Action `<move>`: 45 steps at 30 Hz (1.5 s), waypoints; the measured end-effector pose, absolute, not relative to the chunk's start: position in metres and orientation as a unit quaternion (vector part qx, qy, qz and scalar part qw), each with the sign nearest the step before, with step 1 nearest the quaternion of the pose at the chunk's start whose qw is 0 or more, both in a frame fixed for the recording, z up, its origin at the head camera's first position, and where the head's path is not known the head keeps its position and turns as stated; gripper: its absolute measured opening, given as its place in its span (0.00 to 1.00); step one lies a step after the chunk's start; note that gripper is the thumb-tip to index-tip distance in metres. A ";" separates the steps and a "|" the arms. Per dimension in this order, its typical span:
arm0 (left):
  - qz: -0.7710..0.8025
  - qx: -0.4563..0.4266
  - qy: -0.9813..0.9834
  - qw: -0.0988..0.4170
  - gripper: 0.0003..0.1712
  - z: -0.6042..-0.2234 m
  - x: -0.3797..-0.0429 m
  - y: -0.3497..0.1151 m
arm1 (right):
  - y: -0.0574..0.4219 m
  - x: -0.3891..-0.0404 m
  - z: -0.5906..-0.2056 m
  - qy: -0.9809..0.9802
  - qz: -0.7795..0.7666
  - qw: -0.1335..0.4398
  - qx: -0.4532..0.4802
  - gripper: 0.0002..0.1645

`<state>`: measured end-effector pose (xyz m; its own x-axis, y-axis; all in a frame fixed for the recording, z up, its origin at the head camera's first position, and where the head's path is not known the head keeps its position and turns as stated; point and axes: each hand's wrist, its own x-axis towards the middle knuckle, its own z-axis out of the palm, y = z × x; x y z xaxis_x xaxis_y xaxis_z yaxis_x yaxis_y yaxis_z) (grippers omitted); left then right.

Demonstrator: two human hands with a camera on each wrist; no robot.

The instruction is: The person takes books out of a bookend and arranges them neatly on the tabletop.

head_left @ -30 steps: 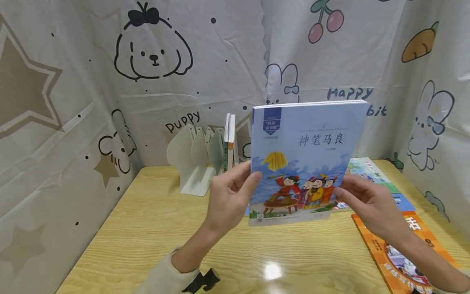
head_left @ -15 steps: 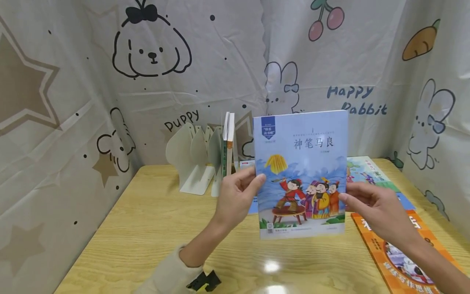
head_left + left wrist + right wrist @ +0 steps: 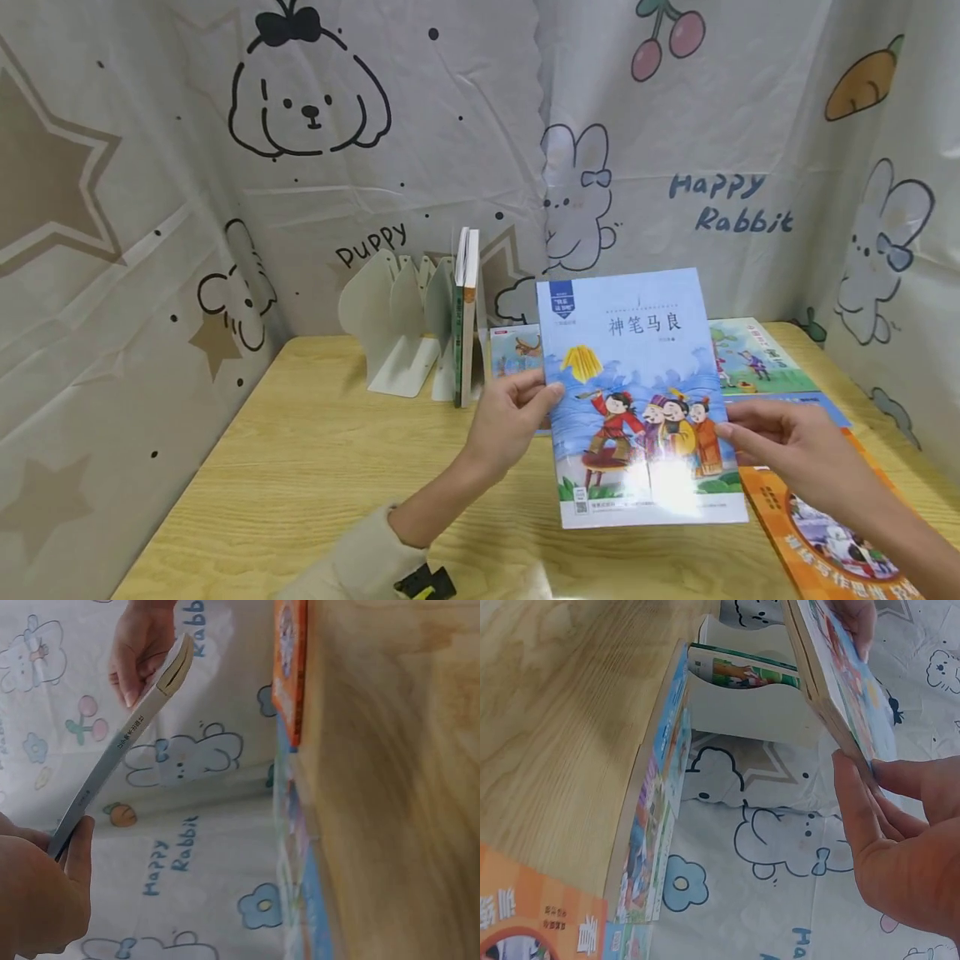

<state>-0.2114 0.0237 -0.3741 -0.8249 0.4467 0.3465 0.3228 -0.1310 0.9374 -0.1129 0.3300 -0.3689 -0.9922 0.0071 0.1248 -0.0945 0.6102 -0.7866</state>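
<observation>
A blue picture book (image 3: 637, 358) is held up in front of me, its cover showing several costumed figures. My left hand (image 3: 508, 425) pinches its left edge, thumb on the front cover. At the opposite edge my right hand (image 3: 798, 446) pinches it the same way. Seen in the left wrist view, the book's spine (image 3: 120, 742) runs slanted between both hands, raised off the table. In the right wrist view the page edges (image 3: 821, 690) face the camera, with the right thumb on the cover and fingers behind.
White bookends (image 3: 397, 379) stand at the back of the wooden table (image 3: 315, 467), with a few upright books (image 3: 467, 325) against their right side. Behind the held book lies another book (image 3: 513, 346). Right of it are a green-and-white book (image 3: 772, 367) and an orange book (image 3: 832, 542).
Both hands have lowered the book toward the table and slightly right. Its cover has turned to face me more squarely and now catches a bright glare. The grip stays the same.
</observation>
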 end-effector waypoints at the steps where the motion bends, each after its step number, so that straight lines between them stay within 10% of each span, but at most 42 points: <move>1: 0.699 0.284 0.654 0.055 0.15 -0.377 -0.211 0.025 | 0.332 -0.112 -0.370 -0.896 0.441 0.046 0.018 0.27; 16: 0.690 0.251 0.672 0.097 0.08 -0.403 -0.204 0.040 | 0.348 -0.109 -0.385 -0.904 0.425 -0.037 -0.024 0.24; 24: 0.667 0.248 0.694 0.110 0.30 -0.416 -0.200 0.048 | 0.357 -0.108 -0.395 -0.910 0.404 -0.075 -0.057 0.29; 45: 0.617 0.174 0.748 0.170 0.17 -0.436 -0.193 0.062 | 0.373 -0.101 -0.416 -0.870 0.472 -0.144 -0.019 0.23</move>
